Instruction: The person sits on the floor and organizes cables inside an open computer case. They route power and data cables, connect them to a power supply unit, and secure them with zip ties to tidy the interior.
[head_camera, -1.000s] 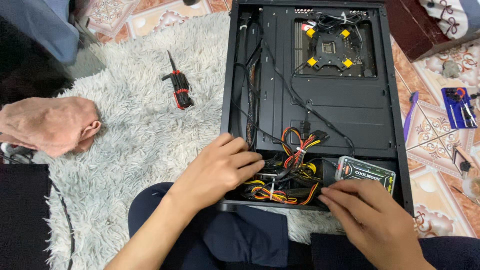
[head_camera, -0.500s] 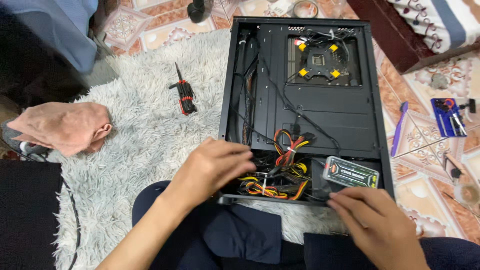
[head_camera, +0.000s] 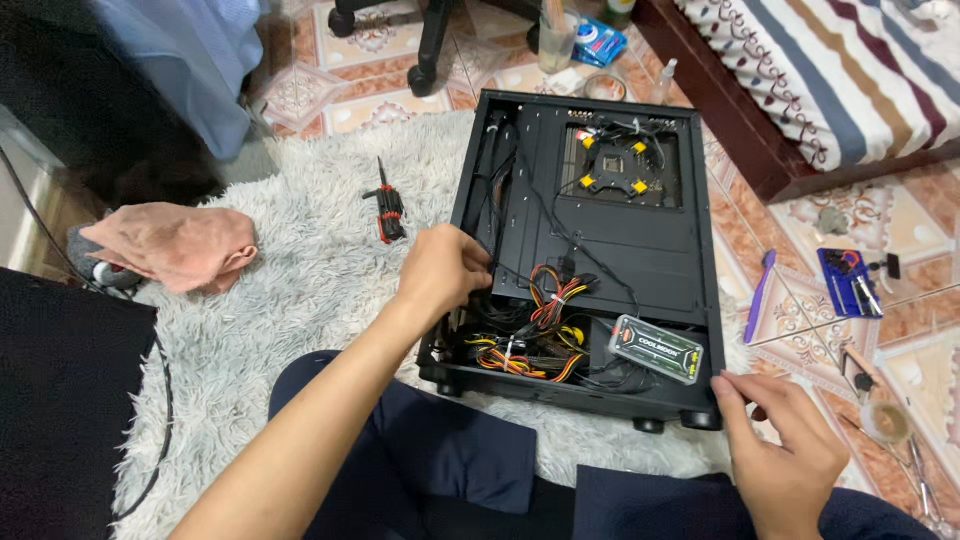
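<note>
The left hand (head_camera: 445, 268) has risen, now curled on the case (head_camera: 600, 250) edge above the cables (head_camera: 530, 340).

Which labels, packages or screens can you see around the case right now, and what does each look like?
Label on the power supply: inside the black case, near corner, a long rounded dark panel with a green edge and light lettering.
Blue round-topped container: on the tiled floor beyond the case, blue and white.
Blue tool pack: floor right of the case, flat rectangle.
No screens.

Left hand (head_camera: 440, 270) curled, fingers bent; right hand (head_camera: 785, 450) low, fingers loosely pinched.
</note>
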